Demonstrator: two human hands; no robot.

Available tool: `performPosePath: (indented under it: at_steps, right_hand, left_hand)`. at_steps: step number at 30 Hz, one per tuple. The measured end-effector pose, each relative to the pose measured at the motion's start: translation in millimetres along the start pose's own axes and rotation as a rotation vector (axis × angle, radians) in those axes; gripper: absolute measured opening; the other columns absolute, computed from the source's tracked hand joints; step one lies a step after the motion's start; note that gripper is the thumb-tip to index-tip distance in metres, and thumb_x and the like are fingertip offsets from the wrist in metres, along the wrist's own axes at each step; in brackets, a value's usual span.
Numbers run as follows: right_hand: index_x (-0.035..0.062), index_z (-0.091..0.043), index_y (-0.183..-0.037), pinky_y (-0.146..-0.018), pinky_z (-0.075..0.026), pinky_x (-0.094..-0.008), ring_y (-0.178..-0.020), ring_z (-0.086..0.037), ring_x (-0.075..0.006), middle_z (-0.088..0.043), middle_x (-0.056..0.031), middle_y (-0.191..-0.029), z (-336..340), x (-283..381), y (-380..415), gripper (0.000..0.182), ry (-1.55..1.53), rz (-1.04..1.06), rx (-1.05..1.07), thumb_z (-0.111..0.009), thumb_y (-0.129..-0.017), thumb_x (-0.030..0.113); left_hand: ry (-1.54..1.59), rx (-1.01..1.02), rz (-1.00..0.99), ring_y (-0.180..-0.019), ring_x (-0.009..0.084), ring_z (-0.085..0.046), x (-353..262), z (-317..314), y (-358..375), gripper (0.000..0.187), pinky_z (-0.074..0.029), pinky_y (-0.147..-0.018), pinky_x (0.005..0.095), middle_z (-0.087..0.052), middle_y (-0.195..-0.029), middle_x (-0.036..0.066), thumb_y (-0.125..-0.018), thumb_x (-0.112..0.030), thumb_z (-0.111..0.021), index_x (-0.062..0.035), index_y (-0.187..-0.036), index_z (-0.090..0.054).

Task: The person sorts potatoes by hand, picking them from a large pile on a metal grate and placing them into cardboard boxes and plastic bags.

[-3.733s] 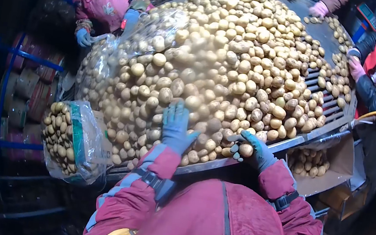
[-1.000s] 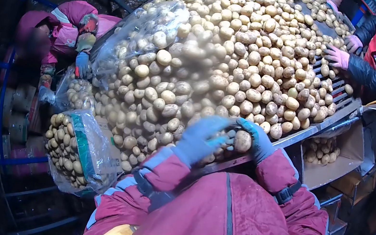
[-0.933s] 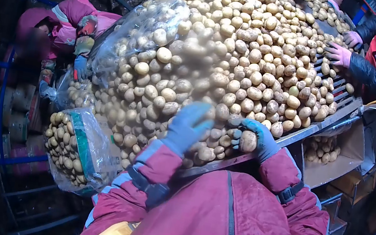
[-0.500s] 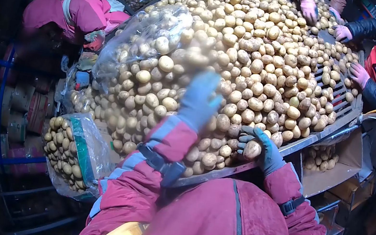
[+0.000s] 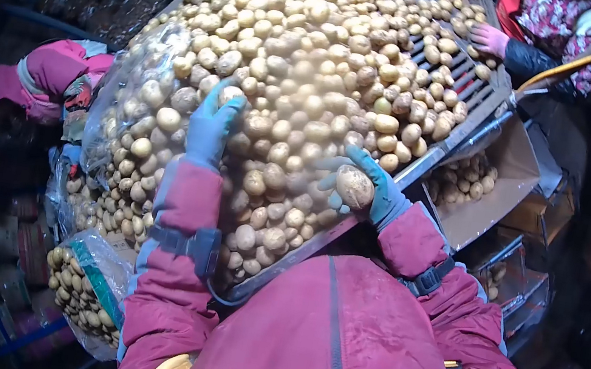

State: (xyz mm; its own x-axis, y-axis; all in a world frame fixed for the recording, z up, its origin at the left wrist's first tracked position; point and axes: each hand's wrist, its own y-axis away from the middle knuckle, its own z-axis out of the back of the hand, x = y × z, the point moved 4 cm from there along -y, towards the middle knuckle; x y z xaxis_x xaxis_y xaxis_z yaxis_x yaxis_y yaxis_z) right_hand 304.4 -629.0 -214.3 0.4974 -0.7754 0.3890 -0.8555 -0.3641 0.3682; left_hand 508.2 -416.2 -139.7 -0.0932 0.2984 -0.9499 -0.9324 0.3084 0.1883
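Note:
A wide heap of potatoes (image 5: 302,86) covers the slatted metal table before me. My left hand (image 5: 210,130), in a blue-green glove, reaches into the heap with thumb and fingers closed around a pale potato (image 5: 231,95). Near the table's front edge, my right hand (image 5: 385,190), gloved the same way, grips a larger, brown-speckled potato (image 5: 354,187). Its fingers curl behind that potato and are partly hidden. Clear plastic sheeting (image 5: 114,96) lies over the heap's left side.
At front left stands a clear bag of potatoes (image 5: 84,294) with a green band. A cardboard box (image 5: 505,189) holding potatoes sits below the table's right edge (image 5: 463,137). Co-workers' pink-gloved hands (image 5: 489,40) work at the far right; another person in pink (image 5: 52,75) bends at the left.
My left hand has moved from a blurred reach over the heap to a grip on a potato further left. The right hand still holds its potato. The view has turned and shifted right.

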Motion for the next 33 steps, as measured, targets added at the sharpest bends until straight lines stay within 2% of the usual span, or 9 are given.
performPosePath:
  at_steps: [2, 4, 10, 15, 17, 21, 27, 32, 33]
  right_hand:
    - [-0.0050, -0.058, -0.132, -0.054, -0.055, -0.0252, -0.065, -0.067, -0.0164, -0.072, -0.0145, -0.098, 4, 3, 7, 0.074, 0.068, -0.036, 0.002, -0.044, -0.101, 0.060]
    - [-0.0050, -0.058, -0.132, -0.053, -0.054, -0.0248, -0.064, -0.067, -0.0166, -0.071, -0.0149, -0.098, 9, 9, 15, 0.075, 0.045, -0.013, 0.072, -0.043, -0.100, 0.061]
    - [-0.0068, -0.060, -0.127, -0.066, -0.056, -0.0309, -0.074, -0.068, -0.0223, -0.070, -0.0178, -0.103, 23, 6, 57, 0.069, 0.004, 0.064, 0.030, -0.047, -0.101, 0.056]
    - [-0.0060, -0.064, -0.120, -0.081, -0.057, -0.0366, -0.089, -0.070, -0.0267, -0.070, -0.0171, -0.103, 49, -3, 98, 0.042, 0.126, 0.272, -0.102, -0.058, -0.099, 0.030]
    - [-0.0063, -0.066, -0.117, -0.081, -0.059, -0.0366, -0.088, -0.070, -0.0259, -0.070, -0.0168, -0.102, 63, -4, 121, 0.031, 0.024, 0.317, -0.149, -0.059, -0.097, 0.016]
    - [-0.0050, -0.066, -0.109, -0.066, -0.058, -0.0397, -0.072, -0.070, -0.0287, -0.068, -0.0175, -0.087, 95, -3, 182, 0.049, -0.029, 0.315, -0.398, -0.056, -0.098, 0.042]
    - [-0.0100, -0.059, -0.115, -0.068, -0.061, -0.0497, -0.078, -0.071, -0.0402, -0.068, -0.0250, -0.094, 183, -23, 330, 0.046, -0.182, 0.757, -0.653, -0.058, -0.091, 0.029]
    - [-0.0072, -0.060, -0.116, -0.064, -0.056, -0.0433, -0.071, -0.065, -0.0308, -0.065, -0.0168, -0.091, 230, -32, 466, 0.058, -0.230, 0.831, -1.015, -0.059, -0.093, 0.046]
    - [-0.0031, -0.061, -0.119, -0.069, -0.056, -0.0385, -0.080, -0.067, -0.0269, -0.069, -0.0158, -0.093, 271, -40, 490, 0.044, -0.330, 0.873, -0.702, -0.059, -0.098, 0.035]
  left_hand:
    - [0.332, -0.043, 0.355, -0.072, 0.0107, -0.063, -2, -33, 30, 0.038, -0.051, -0.056, 0.0231, -0.070, -0.091, 0.004, -0.099, -0.037, -0.061, -0.0115, -0.127, -0.065]
    - [0.466, 0.230, 0.326, -0.064, 0.0106, -0.060, 35, -42, 35, 0.044, -0.049, -0.053, 0.0213, -0.066, -0.080, 0.000, -0.100, -0.043, -0.058, -0.0072, -0.123, -0.067]
    - [0.500, 0.230, 0.638, -0.052, 0.0087, -0.055, 21, -122, 96, 0.062, -0.033, -0.037, 0.0193, -0.065, -0.072, 0.002, -0.103, -0.055, -0.042, -0.0015, -0.117, -0.069]
    - [0.532, 0.496, 0.728, -0.069, 0.0199, -0.064, 25, -177, 120, 0.066, -0.053, -0.062, 0.0308, -0.070, -0.085, 0.008, -0.101, -0.061, -0.043, -0.0019, -0.112, -0.069]
    - [0.576, 0.571, 0.754, -0.065, 0.0162, -0.063, 13, -202, 130, 0.064, -0.048, -0.053, 0.0248, -0.070, -0.084, 0.008, -0.099, -0.063, -0.046, -0.0042, -0.109, -0.069]
    - [0.389, 0.809, 0.665, -0.055, 0.0116, -0.057, 24, -230, 133, 0.061, -0.034, -0.038, 0.0197, -0.065, -0.073, 0.006, -0.098, -0.061, -0.050, -0.0023, -0.104, -0.067]
    - [0.347, 0.827, 0.717, -0.040, 0.0131, -0.049, 22, -276, 145, 0.048, -0.037, -0.035, 0.0232, -0.064, -0.067, 0.005, -0.104, -0.046, -0.046, -0.0034, -0.110, -0.067]
    - [0.293, 0.879, 0.739, -0.055, 0.0142, -0.057, 26, -305, 156, 0.041, -0.044, -0.046, 0.0230, -0.065, -0.078, 0.005, -0.101, -0.038, -0.053, -0.0030, -0.118, -0.065]
    - [0.301, 0.868, 0.765, -0.061, 0.0142, -0.059, 22, -309, 162, 0.039, -0.047, -0.050, 0.0227, -0.065, -0.080, 0.005, -0.100, -0.036, -0.056, -0.0028, -0.117, -0.065]
